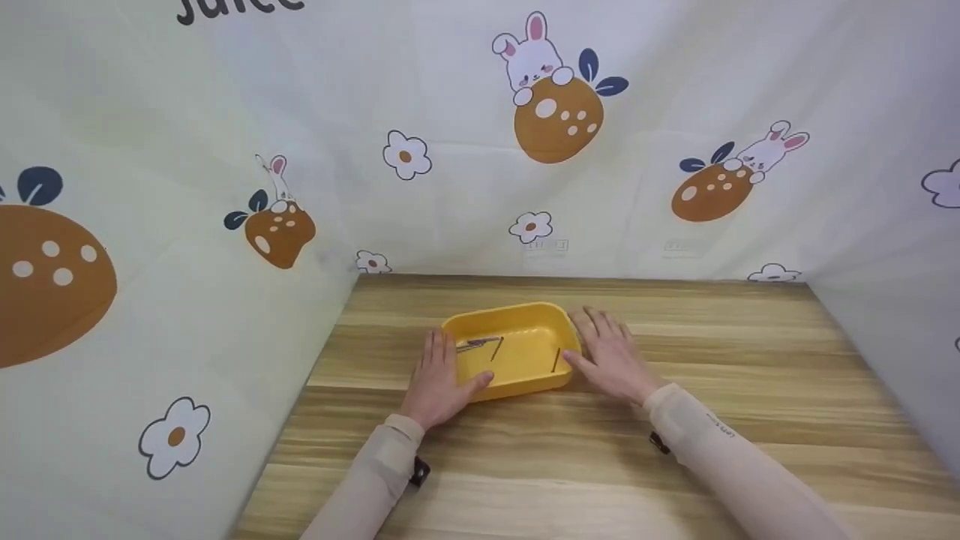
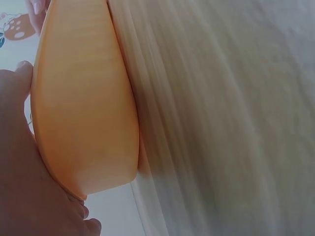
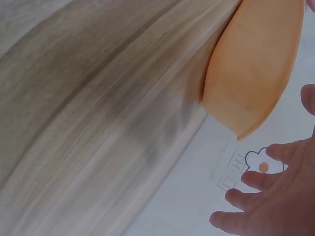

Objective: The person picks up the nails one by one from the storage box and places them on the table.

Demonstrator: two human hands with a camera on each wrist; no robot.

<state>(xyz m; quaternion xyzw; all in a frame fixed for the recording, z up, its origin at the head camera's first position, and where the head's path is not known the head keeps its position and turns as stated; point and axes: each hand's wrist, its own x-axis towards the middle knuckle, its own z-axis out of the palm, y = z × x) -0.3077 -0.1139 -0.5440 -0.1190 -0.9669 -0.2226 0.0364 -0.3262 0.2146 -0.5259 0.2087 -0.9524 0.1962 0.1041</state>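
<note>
A yellow rectangular plastic bin (image 1: pixel 517 387) sits on the wooden table, its outer wall filling part of both wrist views. My left hand (image 1: pixel 436 381) grips its near left corner, fingers along the left side and thumb over the front rim. My right hand (image 1: pixel 613 358) is at the bin's right end with fingers spread; in the right wrist view its fingers (image 3: pixel 258 182) stand apart from the wall. Inside the bin lie a slim greyish item (image 1: pixel 477 343) and thin dark sticks, one stick (image 1: pixel 496 349) at left and another stick (image 1: pixel 556 360) at right. Their kind is too small to tell.
The wood-grain table (image 1: pixel 540 465) extends around the bin. A pale cloth (image 1: pixel 450 97) printed with rabbits, orange fruits and flowers stands behind the table and along both sides. Dark wrist devices (image 1: pixel 420 472) show beneath the sleeves.
</note>
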